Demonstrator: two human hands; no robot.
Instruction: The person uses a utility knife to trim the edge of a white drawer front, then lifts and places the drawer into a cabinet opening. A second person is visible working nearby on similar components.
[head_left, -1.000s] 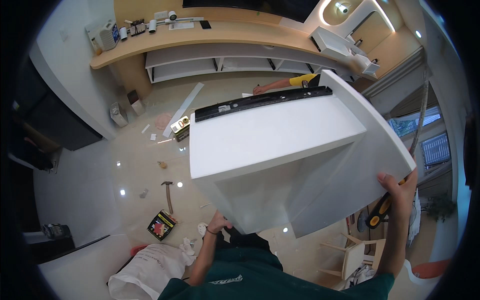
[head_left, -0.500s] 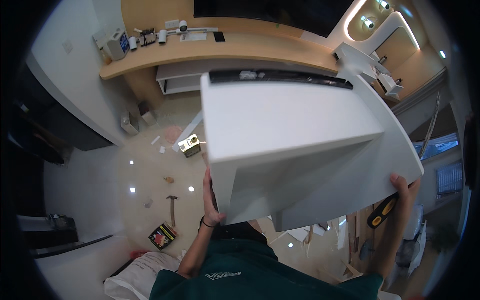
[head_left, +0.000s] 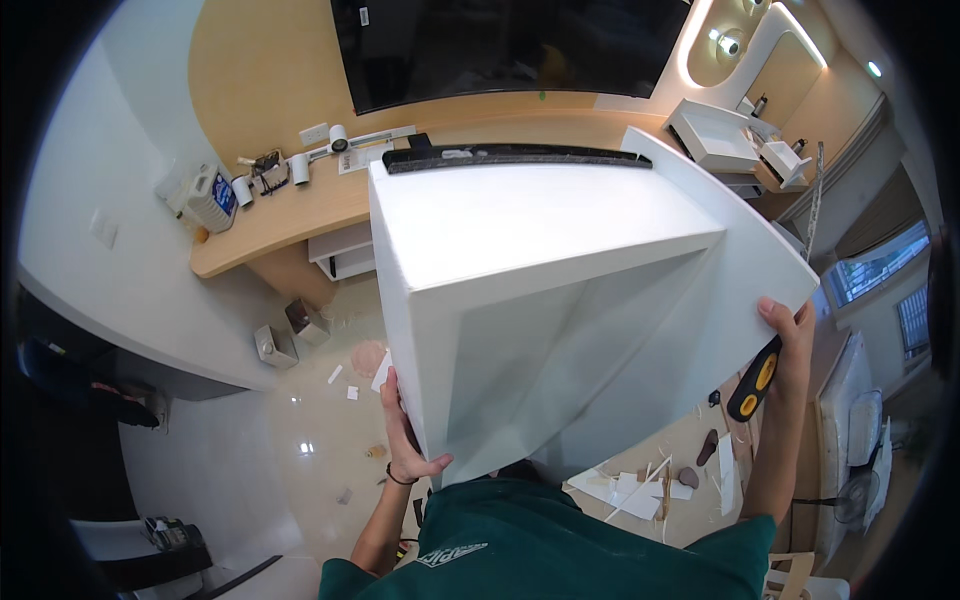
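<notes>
L hand (head_left: pixel 405 440) grips the lower left edge of a big white open-fronted box-shaped cabinet unit (head_left: pixel 560 300), fingers wrapped round the panel edge, thumb showing at the bottom. R hand (head_left: pixel 790 345) clamps the unit's right panel edge near its lower corner, and the same hand also holds a tool w/ a black-and-yellow handle (head_left: pixel 752 378), handle hanging down below the palm. Both hands clenched on the unit, which is lifted clear of the floor, held in front of the person's chest and tilted, open side facing down toward the camera. A long black strip (head_left: pixel 515 155) lies along the unit's far top edge.

Below the unit: green shirt (head_left: pixel 560 545) of the person. Glossy pale tiled floor (head_left: pixel 300 440) under the L hand, w/ small white scraps; more white offcuts and thin wood strips (head_left: pixel 640 485) on the floor near the R forearm. Further out, curved light-wood bench (head_left: pixel 290 210) along the wall carries a white jug-like container (head_left: pixel 212 197) and small white cylinders. Large dark wall screen (head_left: pixel 510 45) above it.
</notes>
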